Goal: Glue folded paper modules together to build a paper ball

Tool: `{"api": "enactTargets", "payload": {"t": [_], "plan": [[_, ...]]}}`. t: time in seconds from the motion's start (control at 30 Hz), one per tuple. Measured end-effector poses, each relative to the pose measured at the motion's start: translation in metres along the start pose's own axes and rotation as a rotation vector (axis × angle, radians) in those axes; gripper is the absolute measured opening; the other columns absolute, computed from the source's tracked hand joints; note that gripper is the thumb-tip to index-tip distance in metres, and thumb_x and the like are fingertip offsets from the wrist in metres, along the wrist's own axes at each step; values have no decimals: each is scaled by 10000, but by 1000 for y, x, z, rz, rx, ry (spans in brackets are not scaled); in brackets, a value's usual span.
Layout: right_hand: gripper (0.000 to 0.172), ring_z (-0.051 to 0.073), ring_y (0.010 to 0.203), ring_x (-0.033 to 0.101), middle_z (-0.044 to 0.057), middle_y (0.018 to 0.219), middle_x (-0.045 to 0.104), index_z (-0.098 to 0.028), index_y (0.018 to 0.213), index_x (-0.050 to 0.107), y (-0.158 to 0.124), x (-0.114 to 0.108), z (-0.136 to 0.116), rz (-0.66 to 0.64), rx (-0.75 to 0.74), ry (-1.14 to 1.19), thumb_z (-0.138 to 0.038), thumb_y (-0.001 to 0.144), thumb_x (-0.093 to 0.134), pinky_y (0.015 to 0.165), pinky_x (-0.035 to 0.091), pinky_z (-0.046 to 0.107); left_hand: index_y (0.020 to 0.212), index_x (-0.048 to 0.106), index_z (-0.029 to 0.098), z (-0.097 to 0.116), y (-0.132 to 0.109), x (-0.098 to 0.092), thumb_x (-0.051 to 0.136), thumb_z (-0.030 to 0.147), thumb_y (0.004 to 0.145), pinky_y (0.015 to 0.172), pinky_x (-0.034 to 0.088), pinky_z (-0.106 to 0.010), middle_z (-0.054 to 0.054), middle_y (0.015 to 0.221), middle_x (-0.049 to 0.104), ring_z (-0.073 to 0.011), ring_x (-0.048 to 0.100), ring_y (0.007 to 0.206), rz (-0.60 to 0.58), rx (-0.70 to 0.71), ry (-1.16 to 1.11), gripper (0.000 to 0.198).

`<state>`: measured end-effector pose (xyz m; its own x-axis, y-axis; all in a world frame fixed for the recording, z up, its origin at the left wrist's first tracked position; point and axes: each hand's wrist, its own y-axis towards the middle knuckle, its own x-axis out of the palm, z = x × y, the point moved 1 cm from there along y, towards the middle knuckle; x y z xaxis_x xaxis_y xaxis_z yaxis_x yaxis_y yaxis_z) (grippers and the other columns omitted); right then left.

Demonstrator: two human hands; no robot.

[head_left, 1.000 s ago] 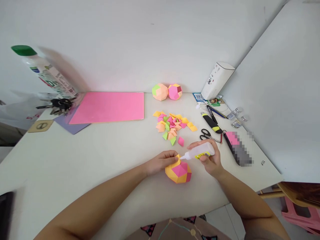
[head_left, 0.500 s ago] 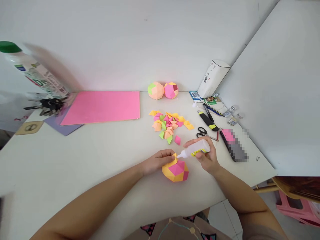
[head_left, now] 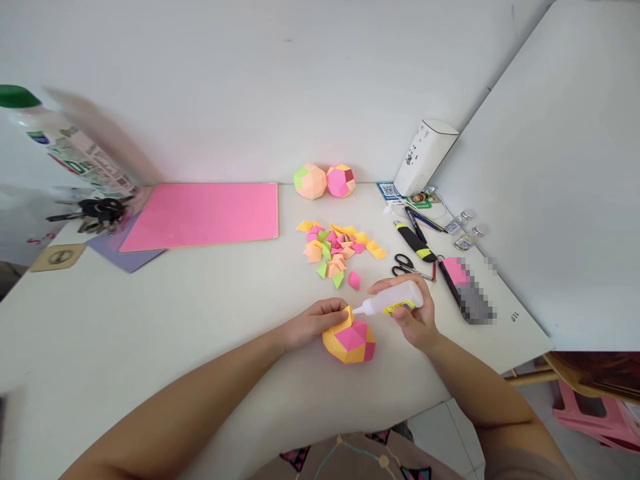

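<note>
My left hand [head_left: 313,323] is closed on the left side of an orange and pink folded paper ball [head_left: 350,341] resting on the white table [head_left: 210,320]. In my right hand [head_left: 413,318] I grip a small white glue bottle [head_left: 393,299] lying sideways, its nozzle touching the top edge of the ball. A pile of small folded paper pieces [head_left: 337,248] in pink, orange, yellow and green lies just beyond both hands.
Two finished paper balls [head_left: 324,181] sit by the wall. A pink sheet [head_left: 200,213] lies at the back left, near keys [head_left: 95,210] and a white bottle with a green cap [head_left: 65,150]. Scissors [head_left: 413,267], pens [head_left: 417,237] and a white box [head_left: 424,157] are on the right.
The glue nozzle has moved slightly left onto the ball's top edge. The view shifted a little; both hands keep their grips.
</note>
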<state>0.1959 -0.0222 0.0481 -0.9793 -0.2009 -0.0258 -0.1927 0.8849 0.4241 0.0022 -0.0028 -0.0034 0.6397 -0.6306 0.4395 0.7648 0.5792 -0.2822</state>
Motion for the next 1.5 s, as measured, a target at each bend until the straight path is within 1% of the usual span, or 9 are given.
{"api": "enactTargets", "payload": {"t": [0.1, 0.2, 0.33, 0.5, 0.63, 0.77, 0.9, 1.07, 1.5], "plan": [[297, 215, 905, 628, 100, 960, 674, -228, 1038, 468, -1, 1, -2, -10, -59, -21, -374, 816, 600, 708, 520, 365, 759, 537, 156, -1, 0, -1, 577, 447, 787, 549, 293, -222, 25, 660, 484, -80, 409, 561, -7, 15, 16, 295], [302, 219, 900, 628, 111, 961, 668, -209, 1041, 497, -1, 1, -4, -82, -36, -57, -359, 806, 614, 730, 518, 375, 760, 532, 154, -2, 0, -1, 582, 442, 785, 556, 298, -221, 22, 668, 487, -81, 413, 569, -11, 17, 16, 293], [298, 232, 901, 628, 105, 938, 672, -219, 1034, 502, 0, -2, -6, 18, -90, -83, -405, 816, 584, 710, 521, 379, 754, 528, 154, -2, 1, -1, 584, 453, 779, 553, 301, -218, 20, 672, 487, -82, 415, 569, -18, 29, 9, 304], [282, 213, 820, 626, 118, 948, 664, -203, 1017, 515, 0, 0, -4, -80, 42, -76, -392, 819, 584, 655, 520, 356, 761, 533, 160, -2, 1, -2, 594, 469, 765, 555, 308, -220, 17, 681, 501, -87, 428, 573, -7, 17, 12, 315], [287, 217, 813, 615, 116, 949, 660, -216, 1033, 500, -2, 1, -3, 6, -13, -49, -408, 829, 560, 581, 507, 331, 758, 536, 164, -2, 1, -2, 601, 476, 757, 547, 306, -218, 20, 673, 502, -86, 426, 564, 3, 10, 8, 319], [272, 188, 729, 607, 111, 945, 658, -212, 1013, 511, -3, 2, -1, -49, 68, -54, -392, 821, 579, 542, 488, 304, 769, 540, 163, -3, 2, -3, 610, 464, 750, 562, 326, -223, 13, 681, 520, -96, 449, 582, 7, 8, -8, 309], [283, 196, 778, 599, 103, 941, 654, -220, 1033, 507, -3, 2, -2, 8, 2, -36, -397, 823, 573, 543, 474, 289, 791, 546, 165, -4, 2, -4, 601, 450, 761, 579, 340, -229, 4, 715, 537, -103, 469, 607, 5, 5, -24, 292], [256, 137, 609, 550, 98, 947, 657, -211, 988, 504, 0, 4, -2, -56, 139, -33, -394, 824, 576, 508, 451, 274, 744, 531, 164, -2, 2, -3, 609, 445, 752, 552, 312, -222, 20, 658, 489, -91, 423, 566, 19, -11, -20, 292], [273, 119, 544, 510, 94, 916, 660, -212, 989, 509, 0, 3, -4, -51, 95, -26, -410, 817, 582, 489, 441, 267, 749, 562, 151, 0, 0, 0, 622, 445, 752, 553, 318, -217, 14, 665, 520, -85, 443, 578, 6, 8, -6, 300]]}}
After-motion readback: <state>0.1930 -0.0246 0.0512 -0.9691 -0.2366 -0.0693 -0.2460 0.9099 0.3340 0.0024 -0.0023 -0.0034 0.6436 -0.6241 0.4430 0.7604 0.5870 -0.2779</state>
